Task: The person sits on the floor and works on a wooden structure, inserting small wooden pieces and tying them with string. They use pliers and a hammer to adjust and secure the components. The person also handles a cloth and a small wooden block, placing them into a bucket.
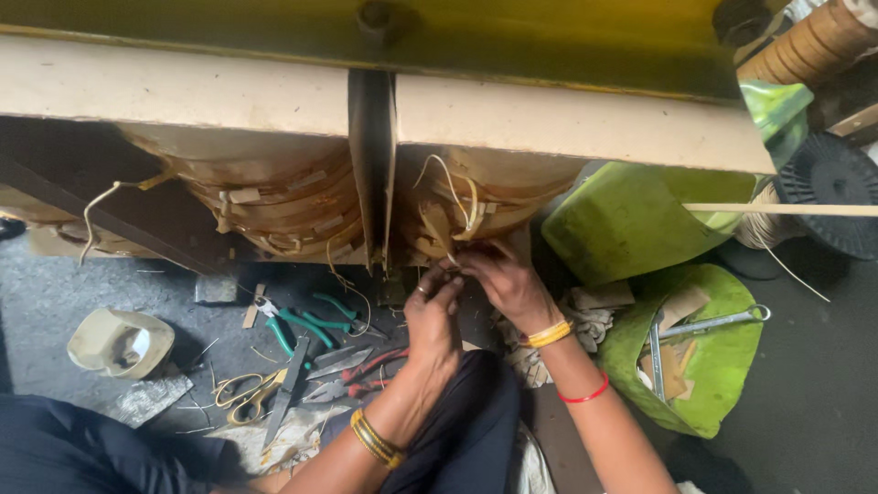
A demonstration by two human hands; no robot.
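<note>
My left hand (432, 320) and my right hand (503, 282) meet at the lower edge of the right paper-wrapped coil (476, 206), fingers pinched on a thin pale strip (453, 259) hanging from its windings. A second coil (274, 197) wrapped in tan paper and tape stands to the left, split from the first by a dark upright plate (370, 165). A cream beam (567, 123) runs over both coils. Both wrists carry yellow bangles, and a red thread circles the right forearm.
On the dark floor left of my hands lie green-handled pliers (311, 322), red-handled pliers (366, 370), yellow-handled scissors (245, 391) and a knife blade (285, 393). A tape roll (123, 340) sits far left. A green tub (704, 357) holds spanners; a black spool (832, 192) stands far right.
</note>
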